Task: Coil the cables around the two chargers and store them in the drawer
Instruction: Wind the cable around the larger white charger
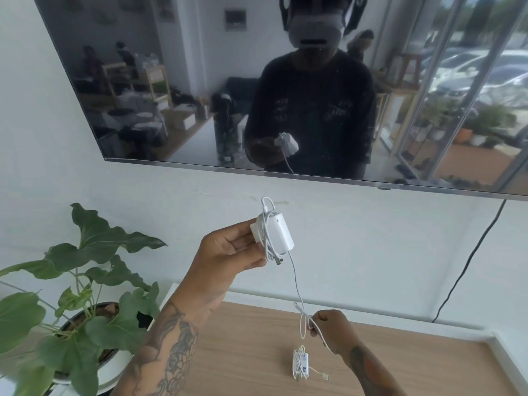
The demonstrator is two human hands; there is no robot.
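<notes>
Up in the air over the desk sits the white rectangular plastic charger block (278,234), several turns of thin white cable (297,284) already round it. Left hand (231,250) has its grip pinched on the block's end, fingers curled. It looks light and smooth, likely slippery, so hold the flat faces. The cable's limp tail drops to the right hand (328,327), its grip closed on a small loop near the plug. Below, a second small white charger with its cable wrapped (300,364) lies on the light wooden desk (400,364). No drawer in view.
</notes>
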